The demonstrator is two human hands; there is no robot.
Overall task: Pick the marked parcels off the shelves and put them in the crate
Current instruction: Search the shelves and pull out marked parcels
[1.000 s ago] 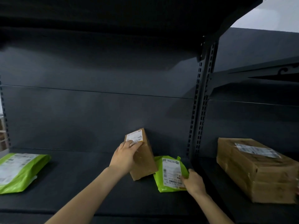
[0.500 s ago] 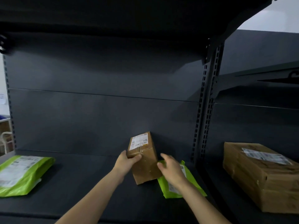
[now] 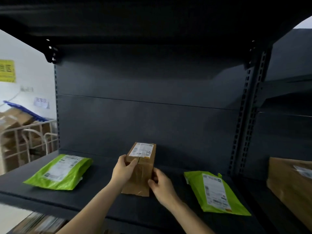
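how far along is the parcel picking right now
Done: nothing visibly; no crate is in view. In hand: the left hand and right hand grip the small brown box at the shelf. Left: carrying it to the crate; the left green mailer, the right green mailer and a large brown box lie on the shelves, whether marked I cannot tell.

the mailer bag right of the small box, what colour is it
Lime green mailer bag with a white label, head view.

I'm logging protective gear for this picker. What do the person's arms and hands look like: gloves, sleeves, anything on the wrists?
The left hand and right hand are bare: no gloves, no rings showing. The left forearm and right forearm are uncovered too; no sleeve, watch or wristband is in view.
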